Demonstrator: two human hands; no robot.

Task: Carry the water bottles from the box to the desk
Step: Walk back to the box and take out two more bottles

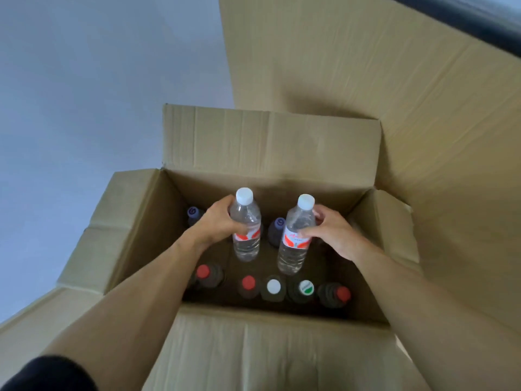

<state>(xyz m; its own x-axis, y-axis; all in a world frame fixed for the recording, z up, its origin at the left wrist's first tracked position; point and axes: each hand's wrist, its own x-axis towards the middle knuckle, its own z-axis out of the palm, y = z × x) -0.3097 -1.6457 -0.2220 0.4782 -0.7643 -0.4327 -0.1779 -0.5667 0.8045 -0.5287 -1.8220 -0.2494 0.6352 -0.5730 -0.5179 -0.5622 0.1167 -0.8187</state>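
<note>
Head view: looking straight down into an open cardboard box (282,142), all four flaps folded out.
Left hand: the left hand (218,221) is wrapping around a clear white-capped bottle (245,230) at its label, fingers curled closed on it.
Right hand: the right hand (328,230) is doing the same to a second white-capped bottle (296,238), thumb across the orange-and-white label.
Where the two are: both bottles are sitting upright, caps poking up above the box rim, bottoms hanging over the middle of the box, not touching each other.
Count, near row: five bottles standing along the near wall, going by caps: red (203,271), red (248,282), white (273,286), green-and-white (306,287), red (343,294).
Count, far row: two purple-capped bottles, one in the far left corner (192,212) and one between the held pair (279,222).
Total: nine bottles showing, two in hand.
Room to move: the middle strip of the box floor is looking pretty open, and the far right corner is too dark to tell.
Edges: the far flap is standing up behind the hands, the right flap (394,218) is sitting close to the right wrist, and both forearms are crossing over the near flap (253,348).
Around it: a big cardboard sheet (366,66) is leaning on the far right, and pale floor (84,94) is running along the left.
</note>
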